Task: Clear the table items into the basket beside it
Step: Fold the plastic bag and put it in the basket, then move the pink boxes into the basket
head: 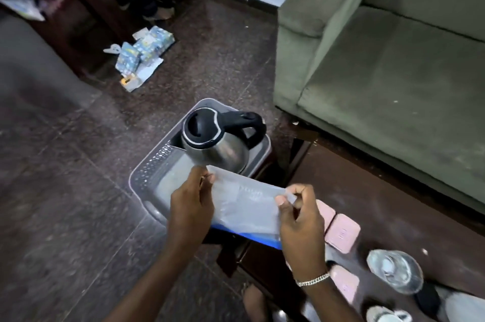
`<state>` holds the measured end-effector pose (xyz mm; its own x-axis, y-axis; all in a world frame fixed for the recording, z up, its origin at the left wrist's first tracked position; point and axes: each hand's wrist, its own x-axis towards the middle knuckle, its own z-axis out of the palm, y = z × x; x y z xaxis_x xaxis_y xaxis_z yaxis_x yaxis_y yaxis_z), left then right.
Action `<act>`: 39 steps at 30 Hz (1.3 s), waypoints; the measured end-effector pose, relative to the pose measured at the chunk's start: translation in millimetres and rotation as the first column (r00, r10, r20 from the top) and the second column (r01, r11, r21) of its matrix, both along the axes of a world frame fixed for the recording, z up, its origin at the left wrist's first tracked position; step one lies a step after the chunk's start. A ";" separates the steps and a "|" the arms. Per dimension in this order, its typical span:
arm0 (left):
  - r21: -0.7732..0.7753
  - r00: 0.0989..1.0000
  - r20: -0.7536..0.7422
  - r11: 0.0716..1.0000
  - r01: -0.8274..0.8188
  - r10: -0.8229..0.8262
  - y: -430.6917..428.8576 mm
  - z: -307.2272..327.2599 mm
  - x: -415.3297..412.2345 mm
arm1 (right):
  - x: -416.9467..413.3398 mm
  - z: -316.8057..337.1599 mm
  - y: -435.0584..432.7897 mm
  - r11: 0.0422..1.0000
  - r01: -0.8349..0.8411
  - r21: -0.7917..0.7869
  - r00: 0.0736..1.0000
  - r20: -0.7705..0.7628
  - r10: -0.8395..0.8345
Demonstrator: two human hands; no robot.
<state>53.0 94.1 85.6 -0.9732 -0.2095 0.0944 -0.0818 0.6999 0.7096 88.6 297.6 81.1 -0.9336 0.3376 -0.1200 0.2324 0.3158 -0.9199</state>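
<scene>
Both hands hold a flat translucent plastic pouch (246, 206) with a blue bottom edge, above the near end of the grey plastic basket (147, 169). My left hand (191, 206) pinches the pouch's left top corner. My right hand (301, 219) pinches its right top corner. A steel kettle (217, 143) with a black lid and handle stands in the far end of the basket. On the dark wooden table (380, 206) lie pink square cases (341, 233), one more pink case (343, 285) and an overturned clear glass (395, 270).
The basket stands on a dark stool left of the table. A green sofa (393, 59) fills the right. Blue-and-white packets (141, 53) lie on the dark tiled floor by a wooden shelf unit. White items (385, 315) sit at the table's near edge.
</scene>
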 end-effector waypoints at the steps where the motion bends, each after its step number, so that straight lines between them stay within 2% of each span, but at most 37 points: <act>1: -0.019 1.000 0.014 1.000 -0.015 0.016 -20.7 -5.6 -4.1 | -3.0 -3.1 -14.9 0.999 -0.037 -0.007 0.999 0.015 0.038; 4: -0.072 0.996 0.070 0.997 -0.041 0.046 -76.5 -19.6 -17.5 | -9.2 -10.3 -56.0 0.976 -0.215 -0.006 0.974 0.065 0.215; 7: -0.134 0.991 0.121 0.990 -0.033 0.049 -114.7 -32.0 -34.3 | -16.8 -16.5 -91.4 0.909 -0.412 0.061 0.908 0.111 0.404; 10: -0.209 0.982 0.185 0.978 0.008 0.031 -136.4 -45.0 -54.6 | -29.3 -27.1 -120.2 0.793 -0.568 0.220 0.821 0.220 0.527; 12: -0.227 0.969 0.246 0.973 0.048 0.010 -145.9 -56.4 -67.8 | -38.1 -35.7 -136.2 0.663 -0.645 0.380 0.763 0.359 0.537; 14: -0.223 0.953 0.303 0.971 0.085 -0.014 -151.4 -68.5 -79.4 | -44.9 -41.8 -148.1 0.577 -0.682 0.449 0.731 0.451 0.513; 19: -0.322 0.888 0.451 0.913 0.251 -0.085 -153.5 -83.7 -91.2 | -57.8 -53.4 -161.3 0.443 -0.765 0.467 0.644 0.561 0.520; 22: -0.377 0.899 0.416 0.873 0.308 -0.138 -149.3 -84.2 -86.0 | -68.3 -56.2 -165.8 0.415 -0.762 0.496 0.647 0.564 0.514; 25: -0.215 0.830 0.498 0.891 0.399 -0.251 -142.9 -87.2 -87.4 | -78.6 -60.4 -177.4 0.426 -0.766 0.481 0.637 0.482 0.602; 29: -0.153 0.646 0.687 0.804 0.575 -0.331 -139.9 -98.4 -93.4 | -83.2 -72.1 -189.2 0.359 -0.853 0.379 0.514 0.486 0.707; 32: -0.124 0.613 0.724 0.816 0.565 -0.314 -143.2 -102.8 -93.9 | -85.7 -79.8 -188.6 0.346 -0.871 0.347 0.486 0.512 0.708; 35: -0.154 0.594 0.745 0.788 0.596 -0.304 -146.4 -104.7 -86.9 | -86.2 -81.6 -187.5 0.305 -0.904 0.300 0.425 0.549 0.719; 39: -0.149 0.568 0.767 0.779 0.609 -0.298 -149.1 -104.2 -82.0 | -82.7 -81.7 -188.7 0.244 -0.909 0.339 0.404 0.570 0.715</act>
